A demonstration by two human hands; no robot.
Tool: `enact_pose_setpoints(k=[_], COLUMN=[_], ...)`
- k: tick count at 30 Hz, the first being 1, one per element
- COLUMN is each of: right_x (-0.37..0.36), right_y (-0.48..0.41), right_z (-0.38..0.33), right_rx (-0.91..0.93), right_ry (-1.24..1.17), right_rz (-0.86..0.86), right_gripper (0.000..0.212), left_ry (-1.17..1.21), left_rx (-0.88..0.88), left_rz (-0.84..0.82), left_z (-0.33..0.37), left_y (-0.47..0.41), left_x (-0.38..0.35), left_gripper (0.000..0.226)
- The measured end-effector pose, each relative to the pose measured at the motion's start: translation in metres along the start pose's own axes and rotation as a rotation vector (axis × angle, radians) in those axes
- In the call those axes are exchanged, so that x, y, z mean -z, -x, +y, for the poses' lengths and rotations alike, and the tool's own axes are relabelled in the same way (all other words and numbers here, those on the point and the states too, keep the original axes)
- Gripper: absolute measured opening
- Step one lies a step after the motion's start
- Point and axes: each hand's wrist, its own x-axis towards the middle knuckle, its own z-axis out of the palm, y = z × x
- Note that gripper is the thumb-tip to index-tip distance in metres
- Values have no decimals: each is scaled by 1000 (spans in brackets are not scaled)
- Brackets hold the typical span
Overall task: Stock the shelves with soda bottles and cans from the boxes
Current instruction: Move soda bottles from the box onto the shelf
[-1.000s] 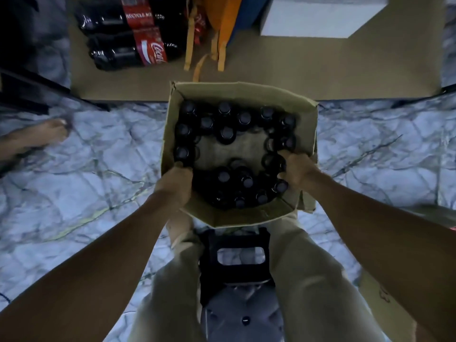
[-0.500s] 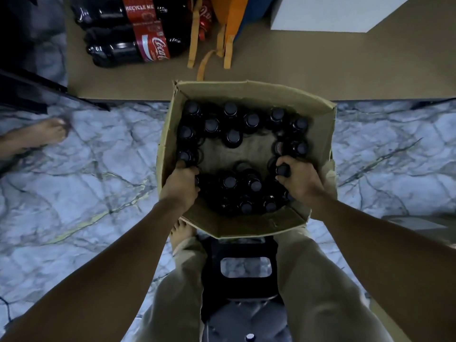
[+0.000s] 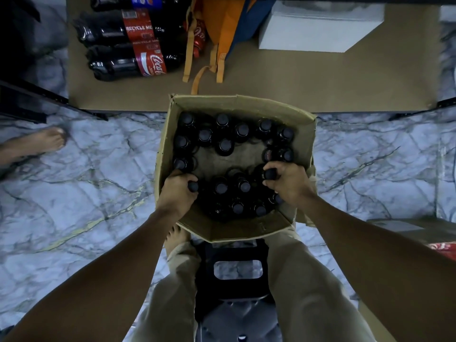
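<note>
An open cardboard box [image 3: 237, 228] stands on the marble floor in front of my knees, holding several dark soda bottles [image 3: 223, 145] with black caps, and a bare gap in its middle. My left hand [image 3: 177, 191] grips the neck of a bottle [image 3: 193, 186] at the box's near left. My right hand [image 3: 287, 183] grips the neck of another bottle [image 3: 269, 174] at the near right. Beyond the box lies the low brown shelf board [image 3: 296, 77] with large cola bottles [image 3: 128, 58] lying on their sides.
A white box [image 3: 318, 25] and an orange-and-blue bag [image 3: 222, 23] sit on the shelf board. A black stool [image 3: 237, 272] is between my legs. Another person's bare foot [image 3: 34, 144] rests on the floor at left. More cartons [image 3: 419, 230] lie at right.
Both hands moved from the box's sides onto bottle necks inside it and now grip one each. The view has shifted slightly.
</note>
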Motion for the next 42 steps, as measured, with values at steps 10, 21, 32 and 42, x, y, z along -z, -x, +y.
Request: enact_pose_setpoints(k=[10,21,32,42], right_x=[67,216,372,471], right_y=[78,241,367,392], right_z=[-75,-213,-335,-401], right_rx=[151,439,723,981], right_ry=[-129,-41,34,-24], right_rz=[168,459,580,485], right_gripper=[35,23,19,18], left_ry=[198,210,145,44], left_rx=[-64,-296,-558,-671], left_rz=[146,297,574,702], left_z=[62,180,289,345], left_y=[86,227,342,359], left_x=[85,259,424,494], left_gripper=[42,28,47,45])
